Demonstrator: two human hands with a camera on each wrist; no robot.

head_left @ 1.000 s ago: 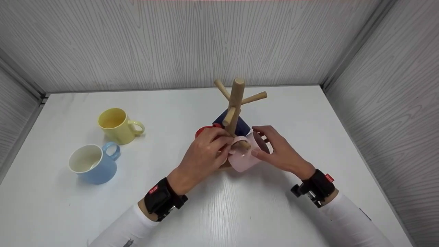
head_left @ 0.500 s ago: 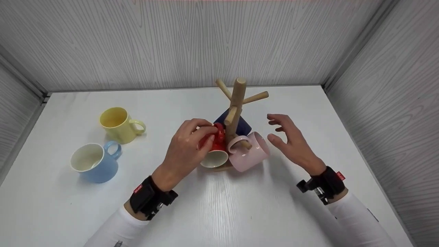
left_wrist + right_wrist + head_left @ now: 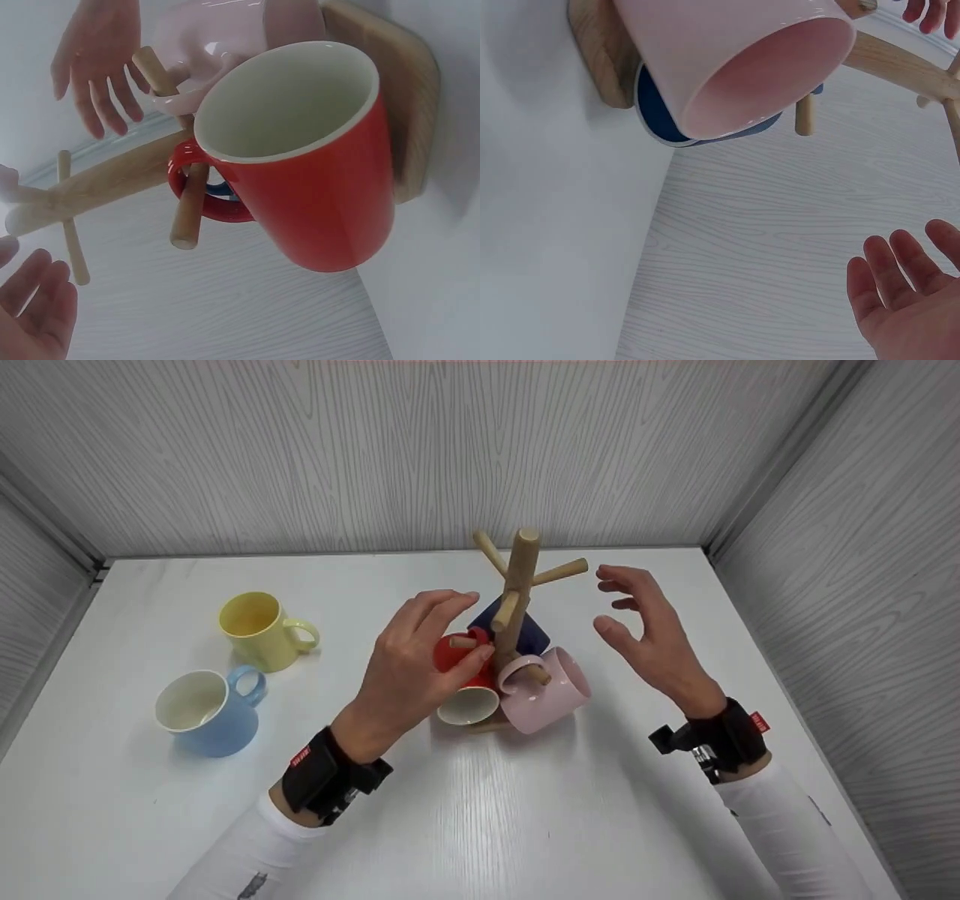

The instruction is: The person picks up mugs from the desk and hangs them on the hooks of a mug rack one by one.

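Hovering in the head view, my left hand [image 3: 416,656] and right hand [image 3: 649,641] flank the wooden mug tree [image 3: 516,585], both released. Left wrist view: red mug [image 3: 315,161] hangs by its handle on a peg. Right wrist view: pink mug [image 3: 727,56] hangs beside a dark blue mug [image 3: 660,116].

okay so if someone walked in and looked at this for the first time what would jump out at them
Most likely the wooden mug tree at the middle of the white table, with a red mug, a pink mug and a dark blue mug hanging on its low pegs. An open left hand and right hand flank it, holding nothing. At the left stand a yellow mug and a light blue mug.
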